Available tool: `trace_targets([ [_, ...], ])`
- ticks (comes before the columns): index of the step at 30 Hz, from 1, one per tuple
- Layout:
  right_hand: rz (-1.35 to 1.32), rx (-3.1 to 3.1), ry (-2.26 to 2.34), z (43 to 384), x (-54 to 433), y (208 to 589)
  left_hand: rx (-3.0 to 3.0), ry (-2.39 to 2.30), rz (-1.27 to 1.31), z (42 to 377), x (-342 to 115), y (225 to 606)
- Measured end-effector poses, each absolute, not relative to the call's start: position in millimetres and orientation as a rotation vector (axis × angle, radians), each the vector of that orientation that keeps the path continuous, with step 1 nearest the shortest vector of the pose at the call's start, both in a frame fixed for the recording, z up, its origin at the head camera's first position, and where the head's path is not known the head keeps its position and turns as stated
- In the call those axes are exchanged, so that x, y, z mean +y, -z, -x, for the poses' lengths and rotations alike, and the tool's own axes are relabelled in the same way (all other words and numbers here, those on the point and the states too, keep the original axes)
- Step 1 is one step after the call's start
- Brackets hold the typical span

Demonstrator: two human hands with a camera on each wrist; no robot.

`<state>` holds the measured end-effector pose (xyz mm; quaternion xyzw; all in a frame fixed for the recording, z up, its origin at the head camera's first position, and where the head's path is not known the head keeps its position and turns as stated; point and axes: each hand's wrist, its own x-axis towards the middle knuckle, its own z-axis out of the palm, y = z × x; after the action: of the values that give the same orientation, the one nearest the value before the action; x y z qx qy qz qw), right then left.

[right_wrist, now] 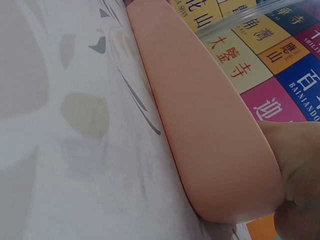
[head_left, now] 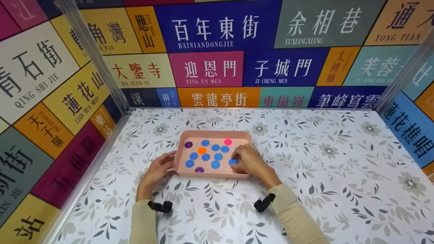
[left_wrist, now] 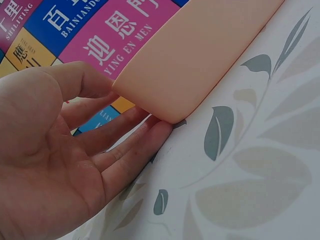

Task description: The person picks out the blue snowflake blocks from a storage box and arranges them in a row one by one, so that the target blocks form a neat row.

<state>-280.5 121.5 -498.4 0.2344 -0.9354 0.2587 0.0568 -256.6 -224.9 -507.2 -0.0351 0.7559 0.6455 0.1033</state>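
A shallow pink tray sits on the table with several small flower-shaped pieces lying in it. My left hand holds the tray's left end; in the left wrist view the thumb lies on the rim and the fingers are against the side wall. Reaching over the right end, my right hand has its fingers curled down inside the tray and pinches a blue flower-shaped piece. In the right wrist view the tray wall hides those fingertips.
Other blue pieces lie loose in the tray, with an orange piece, a pink piece and two purple pieces. Flower-patterned covering spreads over the table. Panels with large printed characters stand behind and at both sides.
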Motion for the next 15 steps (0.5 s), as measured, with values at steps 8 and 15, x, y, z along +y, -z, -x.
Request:
trace_targets([
  [8,-0.693,-2.854,-0.796,281.5,120.7,500.0,2.252,-1.887,0.106,255.3,-225.0,506.5],
  [15,-0.650,-2.853,-0.923,281.1,122.0,495.6,2.245,-1.897,0.103,254.8,-225.2,506.1],
])
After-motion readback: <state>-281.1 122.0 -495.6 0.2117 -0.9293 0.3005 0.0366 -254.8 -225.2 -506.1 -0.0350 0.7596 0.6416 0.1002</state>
